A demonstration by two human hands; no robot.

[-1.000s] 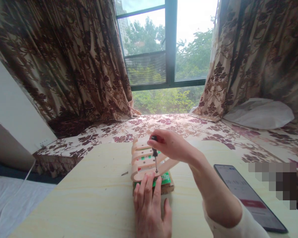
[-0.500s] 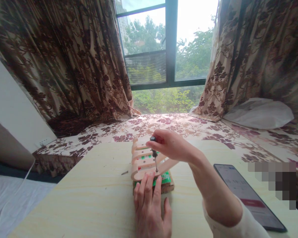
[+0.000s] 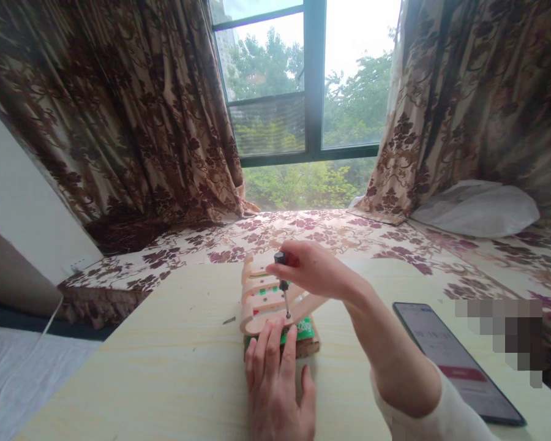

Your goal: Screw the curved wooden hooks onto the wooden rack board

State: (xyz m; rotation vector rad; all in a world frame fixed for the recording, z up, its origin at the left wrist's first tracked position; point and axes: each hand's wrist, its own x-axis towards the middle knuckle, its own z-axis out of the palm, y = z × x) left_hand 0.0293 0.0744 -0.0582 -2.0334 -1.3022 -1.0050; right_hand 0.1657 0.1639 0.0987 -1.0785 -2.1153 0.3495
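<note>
My right hand (image 3: 307, 266) is closed round the dark handle of a screwdriver (image 3: 283, 285), which stands nearly upright. Its tip meets a screw in the nearest piece of a pale wooden slatted part (image 3: 257, 323). That part rests on a green and brown package (image 3: 308, 348). With fingers spread, my left hand (image 3: 278, 383) lies flat, its fingertips pressing on the near edge of the wood and the package. A small dark pointed object (image 3: 229, 320) lies on the table just left of the wood.
The pale table (image 3: 165, 355) carries a phone (image 3: 459, 364) with a lit screen at the right. Beyond it are a flower-patterned cloth (image 3: 294, 229), a white bag (image 3: 480, 208), curtains (image 3: 165, 122) and a window.
The whole view has shifted slightly, moving things a little to the left. Both hands keep their places on the screwdriver and the wood.
</note>
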